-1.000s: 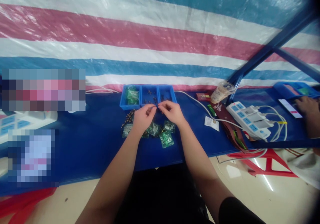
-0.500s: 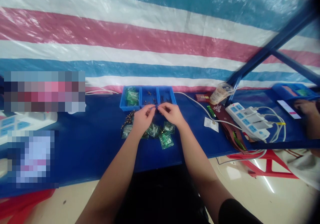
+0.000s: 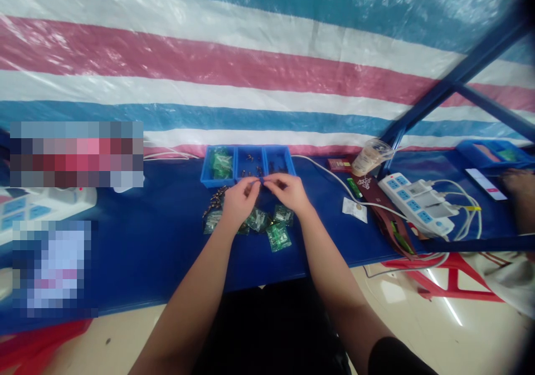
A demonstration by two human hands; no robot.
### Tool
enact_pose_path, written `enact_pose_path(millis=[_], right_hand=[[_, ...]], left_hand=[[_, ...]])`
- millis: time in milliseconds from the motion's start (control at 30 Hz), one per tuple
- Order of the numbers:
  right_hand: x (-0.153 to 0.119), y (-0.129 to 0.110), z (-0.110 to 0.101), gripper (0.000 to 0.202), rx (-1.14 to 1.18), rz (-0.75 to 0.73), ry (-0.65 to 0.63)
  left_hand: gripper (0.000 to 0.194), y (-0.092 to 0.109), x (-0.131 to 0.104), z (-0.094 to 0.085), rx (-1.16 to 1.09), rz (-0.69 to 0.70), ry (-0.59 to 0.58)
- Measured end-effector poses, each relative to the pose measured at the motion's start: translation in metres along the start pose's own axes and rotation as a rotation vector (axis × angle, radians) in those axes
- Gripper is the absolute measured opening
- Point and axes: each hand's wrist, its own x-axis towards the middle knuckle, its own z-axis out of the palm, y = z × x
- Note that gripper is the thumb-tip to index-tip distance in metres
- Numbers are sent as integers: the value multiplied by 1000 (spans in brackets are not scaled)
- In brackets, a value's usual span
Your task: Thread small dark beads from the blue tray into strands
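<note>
My left hand (image 3: 241,199) and my right hand (image 3: 288,192) meet fingertip to fingertip, both pinched around something too small to make out. Just beyond them stands a blue tray (image 3: 202,175) with three compartments: green packets (image 3: 221,163) on the left, small dark parts (image 3: 249,157) in the middle and on the right. Beside my left hand lies a pile of small brownish metal pieces (image 3: 214,201). Several clear bags with green contents (image 3: 278,236) rest on the blue table (image 3: 167,241) under and between my wrists.
Right of my hands are a small white packet (image 3: 354,210), a plastic cup (image 3: 370,159), a brown strap or bag (image 3: 382,213) and a white power strip (image 3: 416,205) with cables. At the far right are a phone (image 3: 486,184) and another person's hand (image 3: 518,188).
My hands stay together in nearly the same place, with slight finger movement. The other person's hand at the far right has moved a little to the right.
</note>
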Motion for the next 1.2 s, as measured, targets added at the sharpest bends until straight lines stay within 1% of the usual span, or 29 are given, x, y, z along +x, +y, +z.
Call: enact_pose_path(millis=[167, 500, 667, 900, 1200], right_hand=[[0, 2, -1, 23, -49, 1, 16], [1, 2, -1, 22, -4, 29, -24], [1, 0, -1, 25, -28, 32, -46], [0, 0, 0, 29, -63, 3, -5], [1, -1, -1, 25, -86, -11, 5]], left_hand=[[31, 0, 0, 1, -38, -8, -18], [33, 1, 0, 1, -36, -4, -21], [32, 0, 0, 2, -39, 7, 0], [32, 0, 0, 0, -33, 15, 19], [31, 3, 0, 0, -27, 3, 12]])
